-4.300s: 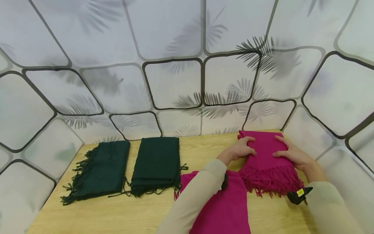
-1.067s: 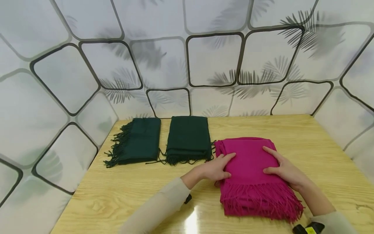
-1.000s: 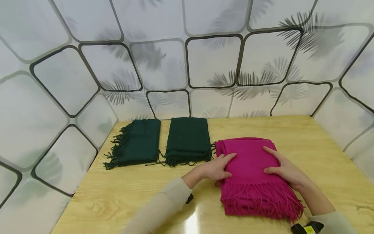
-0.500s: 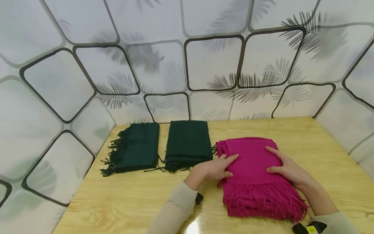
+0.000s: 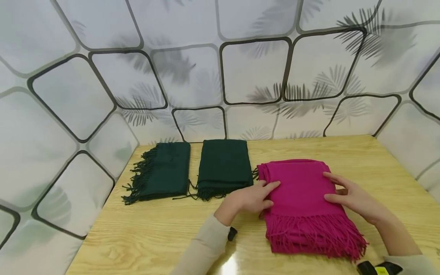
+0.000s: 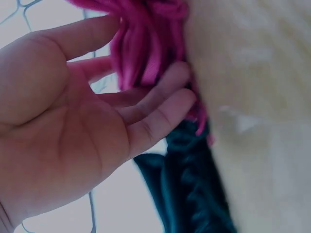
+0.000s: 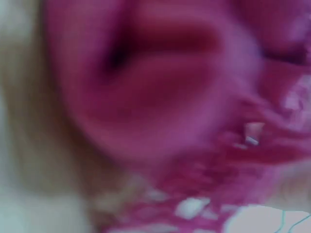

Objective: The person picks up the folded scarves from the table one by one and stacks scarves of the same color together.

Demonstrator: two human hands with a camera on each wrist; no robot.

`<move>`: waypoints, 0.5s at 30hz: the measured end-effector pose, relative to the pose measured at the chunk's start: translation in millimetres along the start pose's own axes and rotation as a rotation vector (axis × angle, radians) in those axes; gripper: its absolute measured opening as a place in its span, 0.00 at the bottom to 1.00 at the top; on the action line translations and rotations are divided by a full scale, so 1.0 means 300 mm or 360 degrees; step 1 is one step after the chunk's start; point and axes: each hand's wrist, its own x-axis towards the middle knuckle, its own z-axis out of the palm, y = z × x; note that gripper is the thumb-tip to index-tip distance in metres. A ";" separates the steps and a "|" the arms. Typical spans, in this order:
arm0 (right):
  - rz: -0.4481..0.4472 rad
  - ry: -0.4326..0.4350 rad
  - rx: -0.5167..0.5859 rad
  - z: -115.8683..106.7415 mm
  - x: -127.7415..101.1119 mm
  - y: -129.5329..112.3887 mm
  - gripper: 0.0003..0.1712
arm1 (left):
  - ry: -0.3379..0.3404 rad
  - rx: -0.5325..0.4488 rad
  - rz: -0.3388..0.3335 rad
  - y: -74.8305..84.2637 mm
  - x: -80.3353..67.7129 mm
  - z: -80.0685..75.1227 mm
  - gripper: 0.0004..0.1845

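A folded magenta scarf stack [image 5: 299,187] lies on the wooden table [image 5: 154,236], its fringe hanging toward the front. My left hand [image 5: 252,198] rests at the stack's left side, index finger and thumb on the top layer. In the left wrist view the same hand [image 6: 92,102] shows its palm, with loosely bent fingers beside the layered magenta edge. At the right edge my right hand [image 5: 357,196] has its fingers extended, fingertips right at the cloth. Thick rounded magenta folds [image 7: 160,107] fill the blurred right wrist view; the hand itself is hidden there.
Two folded dark green fringed scarves lie at the back left: the left scarf [image 5: 168,170] has its fringe to the left, the other scarf [image 5: 225,166] sits close to the magenta stack. Patterned fabric walls [image 5: 254,72] rise behind the table and on both sides.
Earlier, one magenta scarf lay at the back right and another nearer the front; now the magenta cloth forms one stack. Lately my right hand has shifted right, toward the stack's edge.
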 end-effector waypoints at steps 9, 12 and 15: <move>-0.0115 0.0150 -0.0246 -0.021 -0.054 -0.124 0.39 | 0.0284 -0.0211 0.0119 -0.087 -0.129 -0.128 0.32; -0.0160 0.0105 -0.0227 0.005 -0.041 -0.207 0.40 | 0.0399 -0.0301 0.0141 -0.110 -0.187 -0.172 0.32; -0.0196 0.0080 -0.0192 0.040 -0.026 -0.294 0.41 | 0.0492 -0.0377 0.0181 -0.128 -0.228 -0.206 0.32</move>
